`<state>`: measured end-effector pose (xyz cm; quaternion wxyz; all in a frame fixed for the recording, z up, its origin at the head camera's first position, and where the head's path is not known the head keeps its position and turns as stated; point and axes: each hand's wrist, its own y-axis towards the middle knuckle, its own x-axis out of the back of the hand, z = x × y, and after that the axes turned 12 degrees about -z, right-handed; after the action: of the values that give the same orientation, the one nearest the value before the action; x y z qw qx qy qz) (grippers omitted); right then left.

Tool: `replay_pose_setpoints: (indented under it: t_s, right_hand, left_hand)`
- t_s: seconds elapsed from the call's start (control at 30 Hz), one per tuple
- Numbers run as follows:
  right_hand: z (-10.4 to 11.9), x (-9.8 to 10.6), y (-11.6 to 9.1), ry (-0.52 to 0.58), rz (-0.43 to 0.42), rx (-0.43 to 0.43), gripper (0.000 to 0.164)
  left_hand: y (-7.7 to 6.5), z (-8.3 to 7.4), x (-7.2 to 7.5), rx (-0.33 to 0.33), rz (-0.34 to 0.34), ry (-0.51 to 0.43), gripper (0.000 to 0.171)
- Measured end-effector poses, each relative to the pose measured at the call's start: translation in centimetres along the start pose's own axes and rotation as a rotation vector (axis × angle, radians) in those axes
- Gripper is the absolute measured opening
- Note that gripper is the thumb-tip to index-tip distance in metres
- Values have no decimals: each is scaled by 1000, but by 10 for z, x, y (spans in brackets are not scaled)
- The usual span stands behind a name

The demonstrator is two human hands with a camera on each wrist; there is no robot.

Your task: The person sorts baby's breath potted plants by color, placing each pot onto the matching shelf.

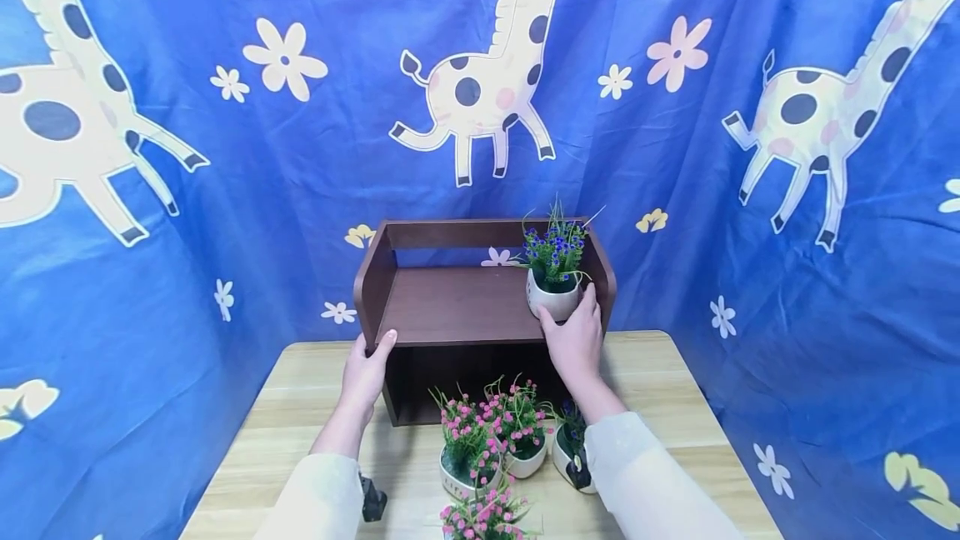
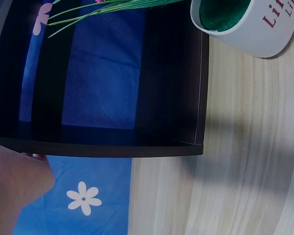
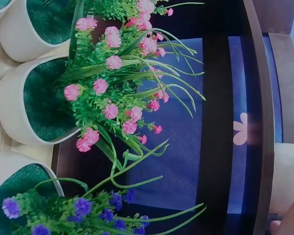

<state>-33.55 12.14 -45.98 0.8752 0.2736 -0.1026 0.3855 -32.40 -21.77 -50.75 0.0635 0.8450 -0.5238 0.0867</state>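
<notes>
A dark brown two-tier shelf point(image 1: 450, 298) stands at the back of the table. My left hand point(image 1: 367, 373) grips its left side panel, thumb over the front edge of the upper board and fingers behind. In the left wrist view that hand point(image 2: 19, 176) is at the panel's edge, its fingertips mostly hidden. On the upper board, near the right side panel, is a white pot of blue artificial flowers point(image 1: 553, 302). My right hand point(image 1: 576, 344) holds this pot from the front and right, thumb and fingers around it. Only part of the pot point(image 3: 286, 178) shows in the right wrist view.
Several white pots with pink flowers point(image 1: 470, 473) stand before the shelf. Another pot with blue-purple flowers point(image 1: 572, 461) is partly hidden by the right forearm. A small black object point(image 1: 372, 500) lies by the left sleeve. A blue giraffe-print curtain point(image 1: 322, 165) surrounds the wooden table point(image 1: 247, 457).
</notes>
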Motion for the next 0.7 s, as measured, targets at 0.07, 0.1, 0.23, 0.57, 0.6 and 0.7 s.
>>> replay_pose_setpoints:
  t_s: [0.07, 0.1, 0.23, 0.57, 0.6, 0.7]
  right_hand:
    - [-3, 4, -3, 10, -8, 10, 107]
    - [-4, 5, -5, 18, -10, 14, 106]
    - [-5, 13, -11, 47, -20, 19, 102]
    - [-7, 35, -31, 153, -36, 21, 83]
    - [-9, 38, -33, 166, -39, 25, 80]
    - [-18, 47, -38, 202, -53, 36, 71]
  left_hand:
    - [-1, 2, 0, 3, 1, -1, 73]
    - [-2, 2, 0, 1, 0, -3, 73]
    - [-2, 3, -1, -7, -1, -8, 73]
    - [-2, 1, 1, 5, 3, 2, 74]
    - [-2, 1, 1, 6, 4, 3, 74]
    - [-2, 2, 1, 7, 5, -1, 74]
